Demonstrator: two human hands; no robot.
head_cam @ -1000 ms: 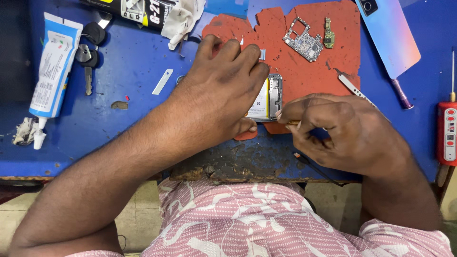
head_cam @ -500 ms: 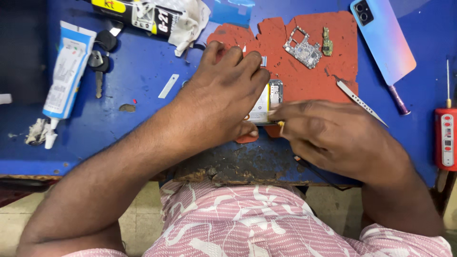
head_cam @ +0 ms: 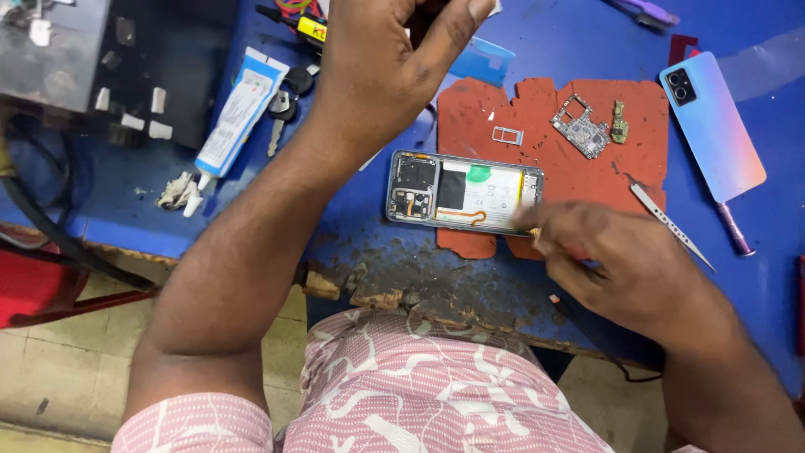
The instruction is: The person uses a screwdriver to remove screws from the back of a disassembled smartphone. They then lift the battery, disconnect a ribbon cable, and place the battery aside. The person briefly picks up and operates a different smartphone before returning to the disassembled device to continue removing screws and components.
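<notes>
Opened phone (head_cam: 464, 192) lies on the red mat (head_cam: 553, 126) on the tabletop (head_cam: 126, 210), right hand (head_cam: 625, 268) pinching a small tool at its lower edge, left hand (head_cam: 390, 63) raised, loosely curled (contents unclear); unbraced, the phone could slide under pressure.

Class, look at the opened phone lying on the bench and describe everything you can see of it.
The opened phone lies flat, back cover off, long side left to right, partly on the red mat and partly on the blue bench. Its grey frame holds dark shielded parts at the left, a white battery with a green sticker, and an orange flex cable. The right hand touches its lower right corner.
</notes>
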